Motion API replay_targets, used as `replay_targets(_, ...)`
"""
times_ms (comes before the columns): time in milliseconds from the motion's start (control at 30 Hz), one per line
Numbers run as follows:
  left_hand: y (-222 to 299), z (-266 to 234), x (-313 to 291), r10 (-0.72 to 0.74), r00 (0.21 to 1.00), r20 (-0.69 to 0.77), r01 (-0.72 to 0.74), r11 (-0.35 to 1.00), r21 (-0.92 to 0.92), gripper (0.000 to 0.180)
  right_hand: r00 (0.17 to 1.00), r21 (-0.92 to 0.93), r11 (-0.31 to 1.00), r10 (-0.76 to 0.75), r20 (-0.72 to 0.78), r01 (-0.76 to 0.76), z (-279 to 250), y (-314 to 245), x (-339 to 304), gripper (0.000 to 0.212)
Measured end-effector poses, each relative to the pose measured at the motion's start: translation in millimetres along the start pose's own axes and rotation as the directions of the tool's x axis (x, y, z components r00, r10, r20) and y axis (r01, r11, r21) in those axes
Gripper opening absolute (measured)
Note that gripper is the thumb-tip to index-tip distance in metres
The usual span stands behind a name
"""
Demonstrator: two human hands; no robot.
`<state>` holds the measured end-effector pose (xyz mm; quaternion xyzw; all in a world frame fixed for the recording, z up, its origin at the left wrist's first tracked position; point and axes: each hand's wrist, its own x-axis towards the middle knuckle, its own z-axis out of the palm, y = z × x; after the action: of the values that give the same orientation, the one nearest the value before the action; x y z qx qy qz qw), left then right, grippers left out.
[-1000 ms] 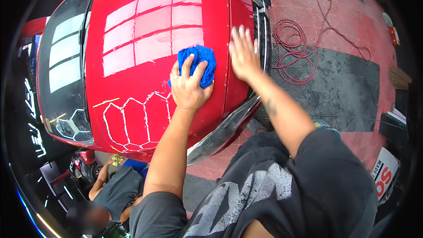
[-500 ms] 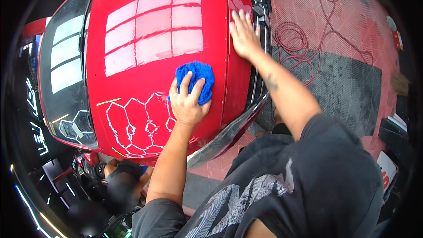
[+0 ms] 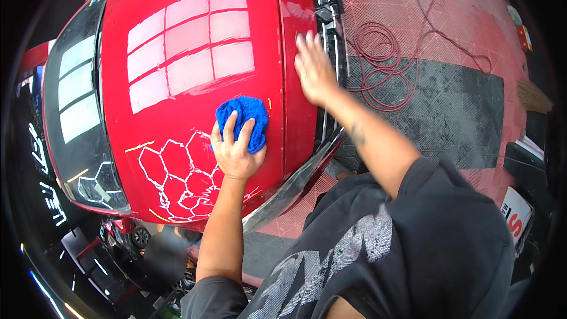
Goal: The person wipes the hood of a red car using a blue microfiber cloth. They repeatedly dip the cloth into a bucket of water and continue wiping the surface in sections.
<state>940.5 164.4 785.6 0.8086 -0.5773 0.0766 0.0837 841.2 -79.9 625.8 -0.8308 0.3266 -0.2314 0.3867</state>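
A bunched blue cloth [image 3: 255, 109] lies against the glossy red hood [image 3: 195, 111] of a car. My left hand [image 3: 237, 152] presses on it, fingers bent over the near side of the cloth. Farther right, my right hand [image 3: 316, 71] rests by the car's front edge, just beyond the hood seam. Its fingers are stretched out, slightly smeared by motion, and hold nothing. White window-like and hexagon light reflections show on the paint around the cloth.
The dark windshield [image 3: 77, 94] is at the left. Beyond the black front grille [image 3: 331, 29], a coiled red hose [image 3: 378, 44] lies on the tiled floor [image 3: 437, 112]. A broom head [image 3: 533, 95] is at the far right. Another person [image 3: 168, 254] is at lower left, partly hidden.
The car has shifted left and slightly down in view. My left hand stays on the cloth. My right hand is still at the front edge, its fingers now a little blurred.
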Motion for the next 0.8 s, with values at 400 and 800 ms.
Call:
replay_targets(400, 0.4, 1.3, 2.2, 0.002, 1.000, 0.021, -0.002, 1.000, 0.000, 0.058, 1.000, 0.036, 0.999, 0.017, 0.004, -0.017, -8.1, -13.2, -10.4, 0.064)
replay_targets(800, -0.4, 2.2, -0.3, -0.018, 1.000, 0.011, 0.018, 1.000, 0.013, 0.061, 0.999, 0.052, 0.998, 0.025, 0.020, -0.026, -8.1, -15.4, -35.1, 0.062)
